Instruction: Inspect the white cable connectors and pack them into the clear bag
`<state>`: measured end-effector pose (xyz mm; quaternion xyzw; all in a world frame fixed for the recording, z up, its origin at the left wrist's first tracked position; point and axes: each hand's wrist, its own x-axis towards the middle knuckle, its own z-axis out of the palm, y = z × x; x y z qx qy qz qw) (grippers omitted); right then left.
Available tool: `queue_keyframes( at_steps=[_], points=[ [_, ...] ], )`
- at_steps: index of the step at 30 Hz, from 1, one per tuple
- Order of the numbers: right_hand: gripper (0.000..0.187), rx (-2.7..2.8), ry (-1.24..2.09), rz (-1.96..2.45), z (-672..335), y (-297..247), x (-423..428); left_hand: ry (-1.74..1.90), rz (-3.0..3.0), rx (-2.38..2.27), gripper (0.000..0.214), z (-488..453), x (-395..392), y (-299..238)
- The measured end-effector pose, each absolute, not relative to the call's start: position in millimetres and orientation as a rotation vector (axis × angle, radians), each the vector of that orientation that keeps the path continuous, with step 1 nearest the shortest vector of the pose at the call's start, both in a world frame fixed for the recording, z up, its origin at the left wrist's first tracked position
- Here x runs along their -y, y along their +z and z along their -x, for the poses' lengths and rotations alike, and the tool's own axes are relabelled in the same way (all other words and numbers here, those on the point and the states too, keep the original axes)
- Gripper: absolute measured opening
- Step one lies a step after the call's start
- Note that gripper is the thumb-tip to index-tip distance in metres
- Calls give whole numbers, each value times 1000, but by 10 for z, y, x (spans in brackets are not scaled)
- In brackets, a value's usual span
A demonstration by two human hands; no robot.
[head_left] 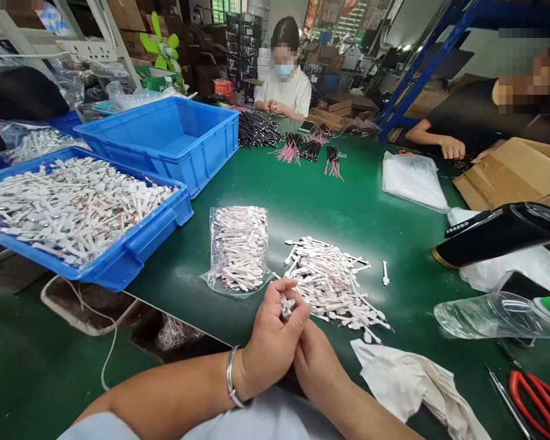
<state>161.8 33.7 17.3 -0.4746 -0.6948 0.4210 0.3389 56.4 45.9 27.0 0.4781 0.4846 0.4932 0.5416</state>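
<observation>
Two hands work close together above the near edge of the green worktop [311,208]. The left hand [268,342], with a metal bangle [230,376] on its wrist, is closed round a small piece [286,308] of white and metal, and this piece sits at the fingertips, just over the worktop. The right hand [318,366] presses against the left hand, but its fingers are hidden, so I cannot tell if it grips too. Just beside them lies a loose pile of white strips with pink wires [330,287], and a clear bag of the same strips [238,247] is near it. Further left stands a blue crate [151,241] full of more strips. The step in hand looks like fine finger work on one piece, and it seems to call for a steady pinch.
</observation>
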Motion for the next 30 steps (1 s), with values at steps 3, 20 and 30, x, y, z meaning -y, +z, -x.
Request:
queue_keyframes(
  at_steps=[3,20,30],
  points=[
    [26,1770,1016,1290,-1672,123,-369,1053,-1141,-1062,74,-481,-486,236],
    [24,2144,1322,1189,-1788,312,-219,369,-2555,-1567,24,353,-896,431],
    [24,2146,1267,1269,-2060,322,-115,241,-2566,-1594,30,494,-1095,444]
  ],
)
